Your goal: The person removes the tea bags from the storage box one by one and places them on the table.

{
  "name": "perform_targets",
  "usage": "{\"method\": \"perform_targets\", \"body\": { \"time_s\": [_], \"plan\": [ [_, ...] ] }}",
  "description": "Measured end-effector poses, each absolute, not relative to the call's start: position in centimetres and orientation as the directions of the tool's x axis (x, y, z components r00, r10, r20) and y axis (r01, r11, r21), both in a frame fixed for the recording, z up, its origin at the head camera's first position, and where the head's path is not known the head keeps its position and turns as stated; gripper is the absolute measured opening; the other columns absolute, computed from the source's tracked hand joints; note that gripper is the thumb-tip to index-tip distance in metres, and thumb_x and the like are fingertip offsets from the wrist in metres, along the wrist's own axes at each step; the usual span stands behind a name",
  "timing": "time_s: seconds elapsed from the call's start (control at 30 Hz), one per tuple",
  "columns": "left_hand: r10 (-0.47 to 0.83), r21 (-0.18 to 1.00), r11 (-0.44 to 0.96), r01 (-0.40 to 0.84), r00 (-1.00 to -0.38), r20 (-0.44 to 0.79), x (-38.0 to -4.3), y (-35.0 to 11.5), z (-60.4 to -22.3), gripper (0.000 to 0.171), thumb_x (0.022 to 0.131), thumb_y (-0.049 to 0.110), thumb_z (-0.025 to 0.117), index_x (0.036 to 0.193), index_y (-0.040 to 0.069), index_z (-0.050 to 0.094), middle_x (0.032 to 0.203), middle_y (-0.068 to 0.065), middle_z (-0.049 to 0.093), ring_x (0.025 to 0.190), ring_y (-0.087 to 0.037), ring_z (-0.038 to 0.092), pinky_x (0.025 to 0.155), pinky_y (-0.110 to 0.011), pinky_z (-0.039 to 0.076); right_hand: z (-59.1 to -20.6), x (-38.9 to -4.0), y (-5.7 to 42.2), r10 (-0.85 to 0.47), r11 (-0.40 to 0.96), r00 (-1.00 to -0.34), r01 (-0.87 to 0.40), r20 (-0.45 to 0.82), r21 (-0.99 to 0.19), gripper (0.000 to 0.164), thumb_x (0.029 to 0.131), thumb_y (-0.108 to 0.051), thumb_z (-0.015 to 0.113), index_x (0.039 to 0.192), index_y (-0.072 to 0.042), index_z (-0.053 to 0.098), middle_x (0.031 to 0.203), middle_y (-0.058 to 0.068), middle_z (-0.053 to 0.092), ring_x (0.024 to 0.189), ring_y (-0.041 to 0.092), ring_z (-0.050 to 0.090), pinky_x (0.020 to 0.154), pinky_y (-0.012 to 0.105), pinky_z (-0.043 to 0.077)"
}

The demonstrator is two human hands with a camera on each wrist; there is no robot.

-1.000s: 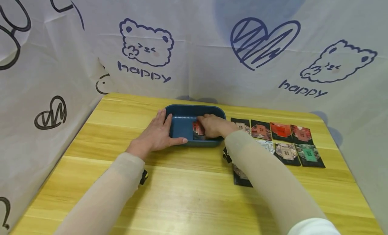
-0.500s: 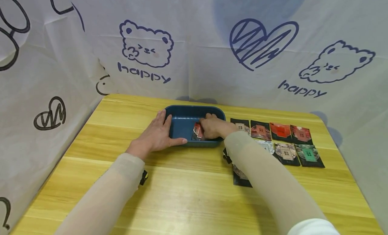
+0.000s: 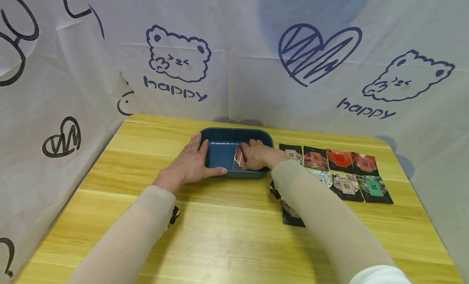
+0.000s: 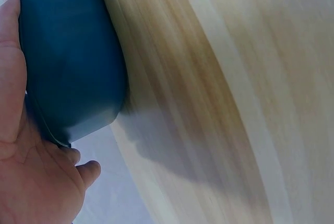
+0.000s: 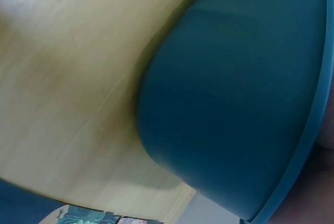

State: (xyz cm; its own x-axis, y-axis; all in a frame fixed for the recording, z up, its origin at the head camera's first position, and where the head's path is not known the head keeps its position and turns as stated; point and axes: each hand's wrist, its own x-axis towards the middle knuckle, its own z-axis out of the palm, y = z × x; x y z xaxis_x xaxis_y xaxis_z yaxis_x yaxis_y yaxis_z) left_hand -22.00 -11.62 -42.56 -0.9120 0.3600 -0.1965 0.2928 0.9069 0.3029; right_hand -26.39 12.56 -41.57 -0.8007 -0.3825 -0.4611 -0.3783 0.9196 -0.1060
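Note:
In the head view a deep blue plastic tub (image 3: 223, 151) stands near the table's back edge. My left hand (image 3: 187, 162) rests on its left end, fingers spread over the rim and thumb lying along the front rim. Reaching inside at the right end, my right hand (image 3: 256, 154) has its curled fingers at a small black packet with a red label (image 3: 239, 157). Part of that packet and my fingertips are hidden by the hand. In the left wrist view the palm (image 4: 42, 182) lies against the tub's outer wall (image 4: 73, 62). Mostly the tub's outside fills the right wrist view.
Right of the tub, black square packets with coloured labels lie flat in rows, among them a bright red one (image 3: 340, 158) and a green one (image 3: 374, 188). My right forearm covers some of them. A white cloth (image 3: 242, 84) with drawings hangs behind the wooden table (image 3: 227, 235).
Inside the tub, the red-labelled packet has shifted and tilted slightly under my right fingers. My left hand has stayed on the rim.

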Motion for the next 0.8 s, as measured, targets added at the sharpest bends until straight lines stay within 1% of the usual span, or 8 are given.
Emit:
{"method": "perform_targets", "body": {
  "time_s": [0.1,0.2,0.27,0.33,0.43,0.6,0.8],
  "plan": [
    [0.359,0.308,0.906,0.290,-0.912,-0.199,-22.01,-11.65,-42.57,0.130,0.085,0.092,0.052,0.169,0.002,0.009,0.176,-0.021,-0.012,0.165,-0.037,-0.004,0.133,-0.053,0.013,-41.57,-26.45,12.40,-0.373,0.922,-0.802,-0.378,-0.466,-0.089,0.090,0.099,-0.050,0.071,0.168,-0.012,0.027,0.164,0.024,0.035,0.152,0.042,0.035,0.123,0.056,0.036],
    [0.360,0.313,0.905,0.288,-0.911,-0.201,-21.98,-11.65,-42.53,0.130,0.085,0.091,0.054,0.169,0.002,0.009,0.176,-0.020,-0.012,0.165,-0.037,-0.004,0.133,-0.053,0.014,-41.46,-26.56,12.39,-0.370,0.919,-0.805,-0.391,-0.464,-0.054,0.092,0.096,-0.054,0.074,0.167,-0.013,0.032,0.154,0.022,0.042,0.140,0.038,0.043,0.116,0.053,0.044],
    [0.360,0.316,0.904,0.287,-0.911,-0.201,-21.96,-11.68,-42.51,0.130,0.085,0.090,0.054,0.169,0.002,0.009,0.176,-0.020,-0.012,0.165,-0.037,-0.004,0.133,-0.053,0.014,-41.23,-26.57,12.46,-0.363,0.916,-0.809,-0.400,-0.462,-0.020,0.094,0.094,-0.056,0.075,0.166,-0.013,0.034,0.148,0.020,0.044,0.132,0.036,0.044,0.111,0.051,0.046],
    [0.358,0.316,0.905,0.285,-0.911,-0.204,-21.96,-11.70,-42.51,0.130,0.085,0.090,0.054,0.169,0.002,0.009,0.176,-0.020,-0.011,0.165,-0.037,-0.004,0.133,-0.053,0.013,-41.09,-26.61,12.55,-0.357,0.913,-0.815,-0.407,-0.456,0.011,0.096,0.092,-0.058,0.077,0.165,-0.011,0.035,0.146,0.021,0.044,0.128,0.035,0.045,0.109,0.050,0.048],
    [0.357,0.317,0.905,0.283,-0.911,-0.208,-21.96,-11.74,-42.51,0.131,0.084,0.091,0.054,0.169,0.002,0.009,0.176,-0.020,-0.012,0.165,-0.037,-0.004,0.133,-0.054,0.012,-41.00,-26.67,12.71,-0.356,0.910,-0.829,-0.412,-0.431,0.039,0.097,0.091,-0.058,0.078,0.164,-0.009,0.035,0.148,0.022,0.042,0.132,0.036,0.045,0.111,0.051,0.047],
    [0.353,0.319,0.907,0.276,-0.911,-0.215,-21.96,-11.71,-42.44,0.132,0.083,0.092,0.053,0.169,0.002,0.009,0.176,-0.020,-0.013,0.165,-0.038,-0.004,0.133,-0.054,0.012,-41.26,-26.71,12.90,-0.373,0.904,-0.845,-0.423,-0.384,0.054,0.097,0.091,-0.059,0.077,0.163,-0.010,0.036,0.154,0.020,0.042,0.143,0.039,0.042,0.117,0.057,0.042],
    [0.353,0.309,0.909,0.279,-0.911,-0.216,-21.97,-11.64,-42.49,0.132,0.084,0.092,0.052,0.169,0.002,0.009,0.176,-0.021,-0.012,0.164,-0.038,-0.003,0.132,-0.055,0.014,-41.46,-26.58,12.81,-0.391,0.898,-0.858,-0.434,-0.334,0.065,0.100,0.088,-0.061,0.079,0.165,-0.014,0.034,0.155,0.015,0.045,0.142,0.037,0.043,0.118,0.058,0.039]
  ]
}}
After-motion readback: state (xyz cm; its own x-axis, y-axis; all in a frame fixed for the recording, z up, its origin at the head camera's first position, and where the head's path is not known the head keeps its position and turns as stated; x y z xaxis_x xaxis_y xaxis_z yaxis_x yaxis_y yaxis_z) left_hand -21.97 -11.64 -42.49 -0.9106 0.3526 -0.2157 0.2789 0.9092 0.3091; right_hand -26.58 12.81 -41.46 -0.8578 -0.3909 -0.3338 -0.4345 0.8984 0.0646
